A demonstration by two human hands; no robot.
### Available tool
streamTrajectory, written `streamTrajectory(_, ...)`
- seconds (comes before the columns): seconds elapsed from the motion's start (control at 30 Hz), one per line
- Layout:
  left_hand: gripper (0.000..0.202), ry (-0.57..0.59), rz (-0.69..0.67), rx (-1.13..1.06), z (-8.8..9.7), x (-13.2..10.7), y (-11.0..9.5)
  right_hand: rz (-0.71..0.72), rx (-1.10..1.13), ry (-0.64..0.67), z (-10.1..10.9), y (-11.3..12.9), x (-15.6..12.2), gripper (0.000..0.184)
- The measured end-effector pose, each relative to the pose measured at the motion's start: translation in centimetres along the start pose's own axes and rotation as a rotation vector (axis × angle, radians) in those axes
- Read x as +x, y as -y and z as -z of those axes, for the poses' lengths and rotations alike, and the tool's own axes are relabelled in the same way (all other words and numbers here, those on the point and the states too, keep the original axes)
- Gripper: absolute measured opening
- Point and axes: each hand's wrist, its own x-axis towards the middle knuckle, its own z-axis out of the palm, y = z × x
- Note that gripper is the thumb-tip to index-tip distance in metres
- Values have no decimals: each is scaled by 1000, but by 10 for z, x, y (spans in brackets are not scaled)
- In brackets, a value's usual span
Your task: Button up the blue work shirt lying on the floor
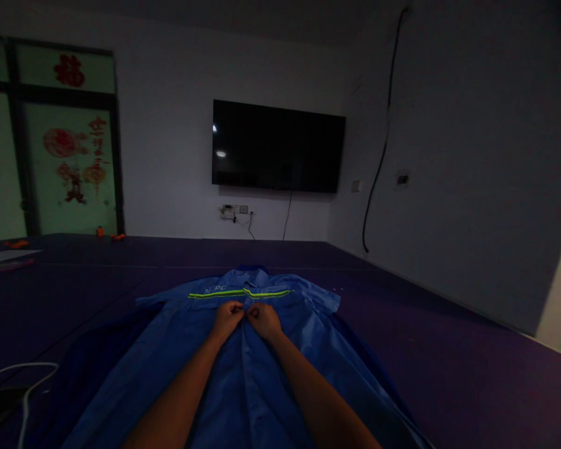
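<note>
A blue short-sleeved work shirt (201,355) lies spread on the purple floor, collar away from me. Yellow-green stripes cross its chest, with white letters above the left one. At the front placket, just below the stripes, my left hand (228,319) pinches the cloth edge. Close beside it, my right hand (264,319) is closed on the other side of the placket, thumb and forefinger together. Whether a button sits between the fingers is too dark and small to see. Darker blue cloth (103,343) shows from under the shirt on both sides.
Purple matting (449,349) covers the floor. A white cable (25,399) loops at the lower left. Small orange objects (118,237) lie near the glass door (70,162). A television (278,146) hangs on the far wall, and a black cable (378,168) runs down the right wall.
</note>
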Motion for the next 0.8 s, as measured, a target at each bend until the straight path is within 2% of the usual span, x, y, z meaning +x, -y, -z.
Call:
streamTrajectory(0.4, 33, -17, 27, -33, 0, -1, -1, -11, -17, 1, 1, 4, -2, 9)
streamTrajectory(0.8, 20, -59, -25, 38, -2, 2, 4, -17, -47, -26, 1, 5, -2, 10)
